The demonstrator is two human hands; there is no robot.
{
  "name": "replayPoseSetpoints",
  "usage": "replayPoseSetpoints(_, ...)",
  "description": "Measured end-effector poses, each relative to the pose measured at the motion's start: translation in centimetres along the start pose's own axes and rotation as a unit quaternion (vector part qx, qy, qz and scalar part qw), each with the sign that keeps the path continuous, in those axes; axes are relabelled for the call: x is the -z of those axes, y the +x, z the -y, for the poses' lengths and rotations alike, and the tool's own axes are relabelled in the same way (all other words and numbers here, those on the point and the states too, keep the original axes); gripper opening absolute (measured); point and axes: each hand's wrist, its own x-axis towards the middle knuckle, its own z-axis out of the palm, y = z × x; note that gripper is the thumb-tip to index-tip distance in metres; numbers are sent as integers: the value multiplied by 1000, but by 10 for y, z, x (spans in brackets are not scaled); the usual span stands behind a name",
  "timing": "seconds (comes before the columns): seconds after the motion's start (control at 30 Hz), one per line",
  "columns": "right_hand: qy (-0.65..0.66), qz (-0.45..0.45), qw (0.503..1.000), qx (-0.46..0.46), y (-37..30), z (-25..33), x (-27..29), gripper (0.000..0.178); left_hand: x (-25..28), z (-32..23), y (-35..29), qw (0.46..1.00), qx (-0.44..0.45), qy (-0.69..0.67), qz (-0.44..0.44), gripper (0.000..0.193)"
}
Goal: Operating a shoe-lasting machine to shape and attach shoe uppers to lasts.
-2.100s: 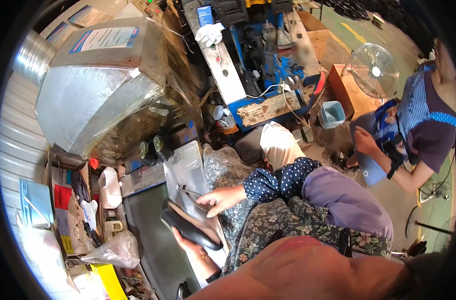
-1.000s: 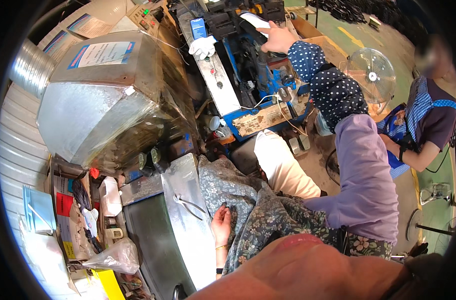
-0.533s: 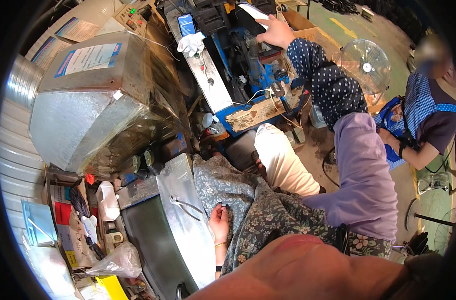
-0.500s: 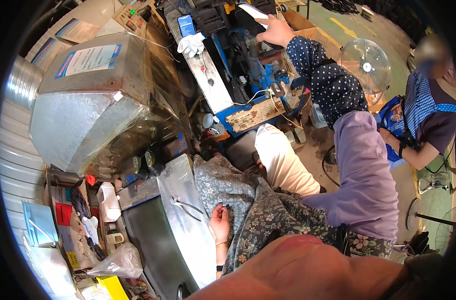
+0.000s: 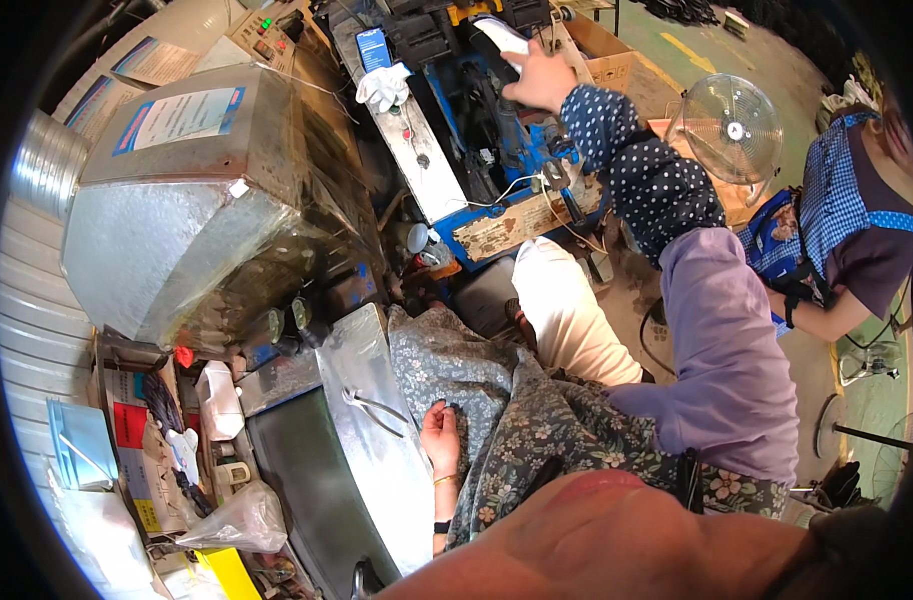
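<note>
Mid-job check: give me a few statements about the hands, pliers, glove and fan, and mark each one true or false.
1. The right hand is at the white piece. True.
2. The left hand holds the pliers. False: they lie on the metal sheet, apart from that hand.
3. The white glove lies on the bench. True.
4. The fan stands left of the right hand. False: it stands to the right.
5. The left hand is by the floral cloth. True.

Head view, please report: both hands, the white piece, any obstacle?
Right hand on white elongated piece at blue machine. Left hand against floral cloth, grip unclear. Pliers lie nearby on metal plate. No obstacle seen at right hand.
</note>
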Motion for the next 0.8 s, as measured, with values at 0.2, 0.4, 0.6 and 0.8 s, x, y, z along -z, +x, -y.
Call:
replayPoseSetpoints(0.2,35,-41,998,-23,-27,0,-26,75,-10,-4,0,1000,-1,-23,-14,20)
replayPoseSetpoints(0.4,34,-45,998,-28,-21,1,-34,73,-5,-3,1,1000,3,-13,-13,19)
replayPoseSetpoints(0.6,28,-40,998,-47,10,3,-37,72,-14,12,12,997,-22,-57,-40,13)
replayPoseSetpoints(0.8,13,-28,998,-62,52,16,-39,70,-24,14,14,989,-70,24,-125,8)
